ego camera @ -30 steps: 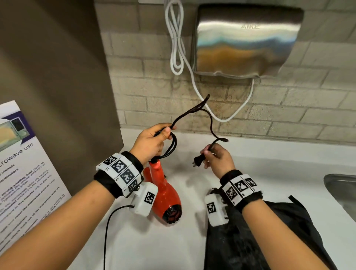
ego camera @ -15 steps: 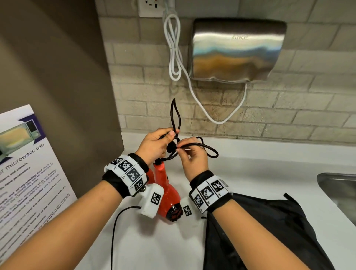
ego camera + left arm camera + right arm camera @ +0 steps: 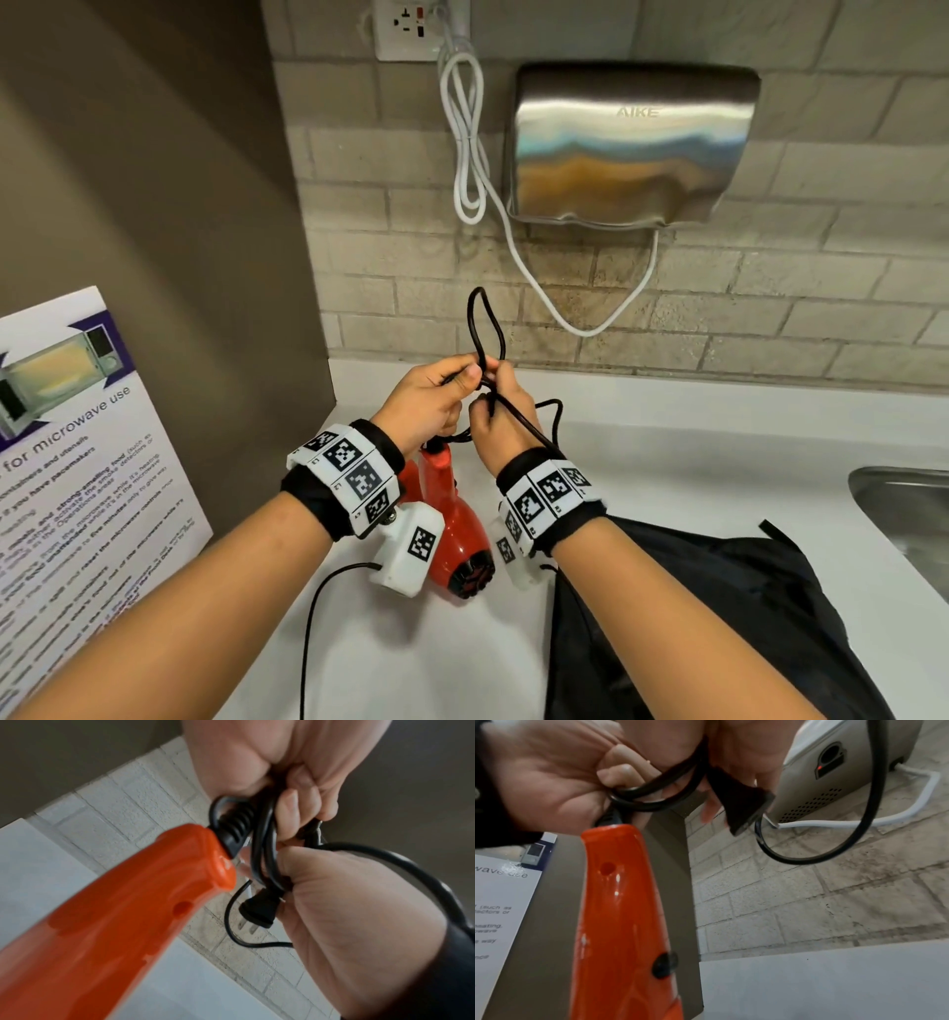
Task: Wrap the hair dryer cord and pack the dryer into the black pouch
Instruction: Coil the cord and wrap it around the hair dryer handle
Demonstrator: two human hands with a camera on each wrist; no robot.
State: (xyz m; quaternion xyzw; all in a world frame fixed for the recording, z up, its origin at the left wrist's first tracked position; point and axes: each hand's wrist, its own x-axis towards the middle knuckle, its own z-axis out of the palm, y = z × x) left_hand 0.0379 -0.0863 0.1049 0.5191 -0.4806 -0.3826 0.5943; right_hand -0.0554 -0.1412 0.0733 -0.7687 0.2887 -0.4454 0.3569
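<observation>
Both hands pinch cord; pouch beside dryer; sink right.

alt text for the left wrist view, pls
Both hands bundle the black cord above the red hair dryer handle: the left hand grips the loops, the right hand holds the cord by its plug. Tiled wall behind.

My left hand and right hand met above the counter, the cord between them. The dryer hung below; the pouch lay to its right.
</observation>
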